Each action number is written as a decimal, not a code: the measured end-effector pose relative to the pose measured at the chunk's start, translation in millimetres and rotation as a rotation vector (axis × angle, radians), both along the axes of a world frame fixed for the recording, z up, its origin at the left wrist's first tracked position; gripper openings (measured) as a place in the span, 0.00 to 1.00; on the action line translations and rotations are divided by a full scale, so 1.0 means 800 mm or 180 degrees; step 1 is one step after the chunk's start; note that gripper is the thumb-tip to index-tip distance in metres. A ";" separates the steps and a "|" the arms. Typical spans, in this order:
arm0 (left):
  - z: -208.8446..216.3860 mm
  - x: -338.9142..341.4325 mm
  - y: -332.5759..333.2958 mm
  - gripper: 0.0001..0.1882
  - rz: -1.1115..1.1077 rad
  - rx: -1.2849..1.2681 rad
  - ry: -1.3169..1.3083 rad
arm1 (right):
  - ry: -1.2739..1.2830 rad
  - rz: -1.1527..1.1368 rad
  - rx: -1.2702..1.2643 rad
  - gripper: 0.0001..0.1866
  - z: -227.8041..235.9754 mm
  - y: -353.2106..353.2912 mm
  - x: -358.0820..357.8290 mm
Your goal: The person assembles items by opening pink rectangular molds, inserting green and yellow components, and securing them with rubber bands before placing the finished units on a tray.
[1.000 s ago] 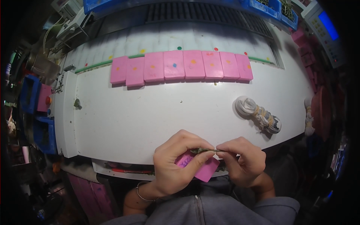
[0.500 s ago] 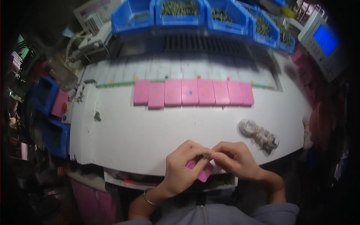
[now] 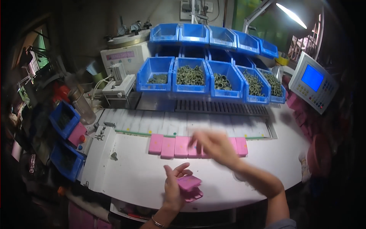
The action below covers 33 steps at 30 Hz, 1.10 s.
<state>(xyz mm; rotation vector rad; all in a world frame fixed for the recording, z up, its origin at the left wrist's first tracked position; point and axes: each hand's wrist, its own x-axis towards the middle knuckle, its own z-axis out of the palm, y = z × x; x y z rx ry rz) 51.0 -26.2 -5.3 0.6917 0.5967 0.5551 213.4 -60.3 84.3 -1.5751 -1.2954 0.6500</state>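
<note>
Head view: wide fisheye, left one of a head-worn pair, upright, unmirrored. Looks forward and down from the wearer's side of the glossy white tabletop [image 3: 137,173]. Bare left hand [image 3: 173,189] and bare right hand [image 3: 216,147] close to lens, bare forearms [image 3: 263,181] reaching lower edge. Tiered blue plastic bins [image 3: 190,87] farther off, upper middle. Straight edges bow; dark vignette rings frame, corners black.

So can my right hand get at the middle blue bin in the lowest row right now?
Probably yes: your right hand is blurred, but nothing visible blocks its way to that open-fronted blue bin.
</note>
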 end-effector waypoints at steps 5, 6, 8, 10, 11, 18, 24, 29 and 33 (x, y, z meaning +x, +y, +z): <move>0.008 0.013 -0.001 0.47 -0.0770 -0.0499 -0.0178 | -0.1244 0.0539 0.0638 0.15 -0.049 -0.090 -0.047; 0.009 0.006 -0.001 0.50 -0.1515 -0.0059 -0.0240 | -0.0912 0.0366 0.0615 0.12 -0.052 -0.099 -0.039; 0.014 0.009 -0.028 0.51 -0.1531 0.0373 -0.0441 | -0.0165 0.0158 0.0424 0.10 -0.050 -0.109 -0.018; 0.030 0.010 -0.041 0.56 -0.1989 0.0959 -0.0800 | 0.1777 0.0194 0.0046 0.17 -0.060 -0.124 -0.012; 0.034 0.013 -0.042 0.56 -0.2053 0.0914 -0.0764 | 0.2516 0.0277 0.0132 0.18 -0.065 -0.129 -0.013; 0.023 0.027 -0.077 0.36 -0.1629 0.1581 -0.1017 | 0.3282 -0.0315 -0.0611 0.18 -0.078 -0.141 -0.030; 0.008 0.028 -0.055 0.29 -0.1434 0.0734 -0.0549 | -0.2585 -0.1224 -0.0896 0.28 -0.098 -0.218 0.032; -0.006 0.036 -0.055 0.25 -0.1379 0.0711 -0.0406 | -0.2125 -0.0908 -0.1259 0.33 -0.090 -0.230 0.000; -0.013 0.037 -0.054 0.23 -0.1045 0.0778 -0.0150 | -0.2270 -0.1078 -0.0319 0.30 -0.063 -0.203 -0.049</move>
